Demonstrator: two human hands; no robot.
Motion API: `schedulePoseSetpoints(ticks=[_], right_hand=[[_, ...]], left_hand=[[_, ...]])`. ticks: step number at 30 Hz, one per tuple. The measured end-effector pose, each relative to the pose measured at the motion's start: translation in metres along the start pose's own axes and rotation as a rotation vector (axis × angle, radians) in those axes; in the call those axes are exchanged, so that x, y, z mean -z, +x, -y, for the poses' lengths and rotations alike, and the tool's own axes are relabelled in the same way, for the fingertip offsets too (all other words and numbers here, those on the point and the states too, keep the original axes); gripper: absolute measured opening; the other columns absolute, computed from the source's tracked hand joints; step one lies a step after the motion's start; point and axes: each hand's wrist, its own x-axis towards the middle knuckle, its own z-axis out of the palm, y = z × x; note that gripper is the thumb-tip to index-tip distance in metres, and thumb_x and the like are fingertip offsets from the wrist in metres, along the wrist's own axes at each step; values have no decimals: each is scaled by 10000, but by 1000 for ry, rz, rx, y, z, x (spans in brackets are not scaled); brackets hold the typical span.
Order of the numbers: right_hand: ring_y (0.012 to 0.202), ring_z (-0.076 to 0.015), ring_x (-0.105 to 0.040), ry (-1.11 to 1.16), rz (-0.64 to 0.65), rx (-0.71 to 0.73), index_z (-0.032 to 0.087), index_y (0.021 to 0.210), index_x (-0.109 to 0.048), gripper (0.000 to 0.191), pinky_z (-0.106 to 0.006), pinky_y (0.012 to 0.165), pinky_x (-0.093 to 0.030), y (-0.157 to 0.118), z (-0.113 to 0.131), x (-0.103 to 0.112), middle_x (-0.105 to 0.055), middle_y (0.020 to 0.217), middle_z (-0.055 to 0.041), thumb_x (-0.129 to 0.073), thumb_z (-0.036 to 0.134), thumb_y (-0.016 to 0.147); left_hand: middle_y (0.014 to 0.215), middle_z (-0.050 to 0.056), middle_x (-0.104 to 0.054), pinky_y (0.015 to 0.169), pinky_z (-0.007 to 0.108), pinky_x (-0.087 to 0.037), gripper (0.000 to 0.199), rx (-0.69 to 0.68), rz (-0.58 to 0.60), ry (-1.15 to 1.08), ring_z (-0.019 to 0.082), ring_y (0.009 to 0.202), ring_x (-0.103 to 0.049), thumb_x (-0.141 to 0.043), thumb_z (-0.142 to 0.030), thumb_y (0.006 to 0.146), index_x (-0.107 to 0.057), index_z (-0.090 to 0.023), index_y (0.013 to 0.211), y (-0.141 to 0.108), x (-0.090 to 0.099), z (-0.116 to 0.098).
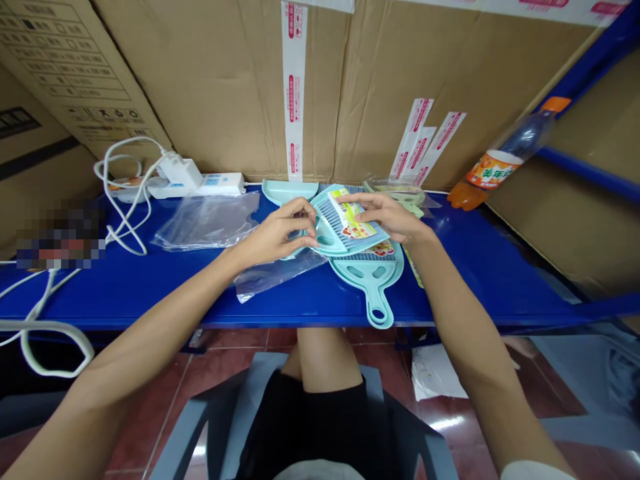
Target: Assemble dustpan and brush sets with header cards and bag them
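A light teal dustpan and brush set [327, 235] lies tilted above the blue table, its grey bristles facing up. A yellow and white printed card [354, 219] rests across the bristles. My right hand [393, 217] grips the set's wide end, its fingers over the card. Curled round the narrow handle end is my left hand [287, 232], thumb and fingertips near each other; the handle is mostly hidden behind it. Beneath lies a second teal dustpan and brush set [369, 277], its looped handle past the table's front edge. A clear plastic bag [275, 275] lies under my left hand.
Another teal dustpan [290, 191] and a pale green set [403, 195] lie at the back. Flat clear bags [207, 220], a white power strip [220, 185] and cables are on the left. An orange drink bottle [503, 160] leans at right. Cardboard [225, 87] walls the blue table [165, 287].
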Motion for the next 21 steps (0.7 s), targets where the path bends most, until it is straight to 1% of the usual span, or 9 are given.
schedulePoseSetpoints(ticks=[4, 8, 10, 12, 14, 16, 18, 20, 21], right_hand=[[820, -195, -801, -36, 72, -51, 193, 1136, -917, 447, -278, 715, -672, 5, -11, -18, -877, 1033, -70, -969, 185, 692], [921, -222, -815, -56, 112, -32, 179, 1127, -912, 484, -316, 852, -692, 9, -21, -32, -876, 1081, -84, -997, 171, 650], [936, -237, -824, -29, 108, -50, 185, 1173, -899, 538, -361, 885, -707, 10, -24, -38, -873, 1104, -92, -1001, 171, 646], [995, -259, -832, -6, 83, -58, 192, 1240, -884, 574, -406, 928, -717, 9, -24, -41, -867, 1139, -104, -994, 183, 676], [1099, -279, -824, 15, 29, -27, 196, 1297, -870, 598, -437, 997, -712, 8, -22, -41, -861, 1195, -113, -979, 189, 708], [1180, -287, -803, 34, -56, 36, 209, 1337, -858, 624, -456, 1048, -701, 8, -21, -39, -850, 1269, -106, -963, 191, 722], [1215, -286, -789, 47, -127, 95, 233, 1361, -850, 639, -466, 1062, -699, 8, -20, -36, -837, 1336, -87, -953, 199, 731], [1216, -281, -789, 46, -149, 122, 249, 1353, -854, 633, -465, 1060, -702, 9, -20, -32, -833, 1360, -68, -950, 200, 729], [1212, -279, -793, 40, -140, 118, 250, 1339, -860, 623, -463, 1063, -701, 10, -21, -31, -835, 1357, -64, -950, 194, 725]], left_hand=[[1165, 111, -665, 1034, 442, -576, 488, 53, 27, -12, 269, 1115, -657, -699, -694, 1052, -800, -234, 927, -2, -4, 0], [1157, 100, -675, 1053, 445, -574, 547, 69, 42, -23, 281, 1143, -677, -728, -778, 992, -791, -239, 927, -1, -6, 0], [1131, 91, -689, 1031, 440, -571, 562, 63, -16, -6, 266, 1095, -686, -672, -788, 1027, -795, -244, 958, 0, -2, 0], [1103, 82, -711, 1031, 450, -552, 548, 74, -152, 53, 256, 1072, -685, -583, -740, 1102, -794, -251, 973, 1, 7, 3], [1055, 70, -721, 1047, 469, -532, 553, 131, -371, 147, 253, 1072, -679, -499, -676, 1160, -780, -255, 937, 0, 21, 8], [975, 56, -700, 1036, 467, -530, 563, 243, -624, 252, 243, 1040, -668, -467, -618, 1179, -745, -243, 865, -2, 38, 18], [900, 48, -677, 975, 431, -534, 485, 385, -775, 331, 222, 976, -651, -544, -543, 1139, -714, -222, 818, -6, 54, 32], [889, 52, -718, 842, 377, -537, 369, 538, -713, 315, 204, 872, -641, -689, -530, 1018, -718, -215, 829, -13, 66, 48], [899, 59, -760, 808, 359, -543, 340, 593, -563, 264, 208, 853, -661, -733, -545, 965, -733, -224, 855, -17, 70, 55]])
